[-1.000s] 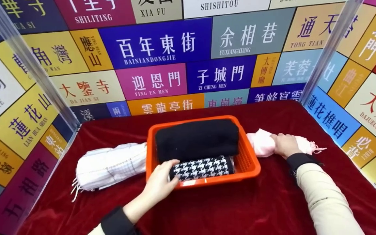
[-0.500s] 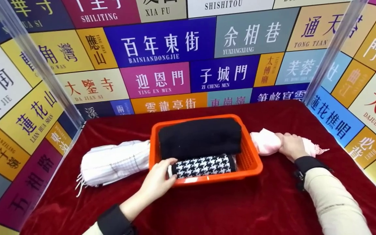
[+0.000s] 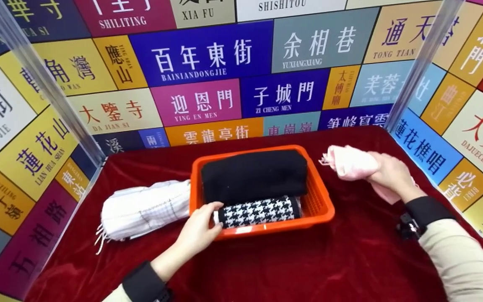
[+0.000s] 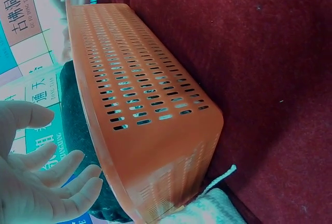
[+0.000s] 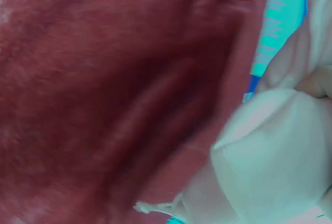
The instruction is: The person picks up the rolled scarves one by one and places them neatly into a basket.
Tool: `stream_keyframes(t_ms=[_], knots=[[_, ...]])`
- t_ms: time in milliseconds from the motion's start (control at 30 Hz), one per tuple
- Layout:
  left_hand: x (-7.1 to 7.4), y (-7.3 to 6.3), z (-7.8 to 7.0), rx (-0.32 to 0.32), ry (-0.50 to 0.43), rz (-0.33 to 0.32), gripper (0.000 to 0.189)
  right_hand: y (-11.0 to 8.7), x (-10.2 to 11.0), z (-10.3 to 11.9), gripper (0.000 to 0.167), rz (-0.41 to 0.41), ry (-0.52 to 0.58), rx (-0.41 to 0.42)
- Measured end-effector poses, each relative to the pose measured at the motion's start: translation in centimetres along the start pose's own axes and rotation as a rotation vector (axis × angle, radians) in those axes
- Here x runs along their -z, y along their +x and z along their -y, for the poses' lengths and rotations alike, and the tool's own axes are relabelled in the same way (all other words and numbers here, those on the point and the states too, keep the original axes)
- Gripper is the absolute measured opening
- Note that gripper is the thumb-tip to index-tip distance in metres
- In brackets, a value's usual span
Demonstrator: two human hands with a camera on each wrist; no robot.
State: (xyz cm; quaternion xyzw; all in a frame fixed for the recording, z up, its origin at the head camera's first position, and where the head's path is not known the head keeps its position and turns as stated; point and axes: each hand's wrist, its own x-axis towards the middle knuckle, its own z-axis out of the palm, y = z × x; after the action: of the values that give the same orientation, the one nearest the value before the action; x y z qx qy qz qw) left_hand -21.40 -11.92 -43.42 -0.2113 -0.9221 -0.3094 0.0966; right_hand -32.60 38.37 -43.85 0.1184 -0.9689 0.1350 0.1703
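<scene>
In the head view, an orange basket (image 3: 262,227) holds a rolled black cloth (image 3: 254,176) at the back and a black-and-white houndstooth roll (image 3: 260,212) in front. My left hand (image 3: 197,230) is at the basket's near left corner, by the left end of the houndstooth roll. The left wrist view shows its fingers (image 4: 65,169) loosely bent and spread beside the rim, around nothing. Right of the basket, my right hand (image 3: 392,174) grips a pink fringed scarf (image 3: 352,162) by its middle, lifted off the cloth. The scarf (image 5: 275,156) fills the right of the right wrist view.
A white checked scarf (image 3: 145,209) with fringe lies against the basket's left side. Dark red velvet (image 3: 287,268) covers the table. Walls of coloured name panels (image 3: 199,54) stand behind and at both sides, with clear corner posts (image 3: 424,67).
My right hand has raised the pink scarf from the table and turned it, its fringed end now pointing left toward the basket. The left hand has stayed at the basket corner.
</scene>
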Motion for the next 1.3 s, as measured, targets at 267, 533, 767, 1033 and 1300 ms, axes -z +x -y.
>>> stream_keyframes(t_ms=[267, 533, 767, 1033, 1300], knots=[[0.0, 0.0, 0.0, -0.009, 0.005, 0.005, 0.042, -0.6, 4.0, 3.8, 0.054, -0.117, 0.057, 0.074], [0.0, -0.2, -0.1, -0.009, -0.045, 0.018, 0.04, -3.5, 6.9, 11.8, 0.066, -0.188, 0.219, 0.343], [-0.3, -0.2, -1.4, -0.061, -0.411, 0.214, 0.024, -5.7, 5.1, 19.7, 0.057, 0.011, 0.362, 0.721], [-1.1, -0.5, -1.1, -0.041, -0.537, 0.588, 0.043, -7.7, -3.4, 24.5, 0.047, 0.346, 0.203, 0.74], [-3.9, -1.7, -2.2, -0.028, -0.061, 0.596, 0.053, -7.9, -8.3, 26.5, 0.053, 0.378, -0.015, 0.719]])
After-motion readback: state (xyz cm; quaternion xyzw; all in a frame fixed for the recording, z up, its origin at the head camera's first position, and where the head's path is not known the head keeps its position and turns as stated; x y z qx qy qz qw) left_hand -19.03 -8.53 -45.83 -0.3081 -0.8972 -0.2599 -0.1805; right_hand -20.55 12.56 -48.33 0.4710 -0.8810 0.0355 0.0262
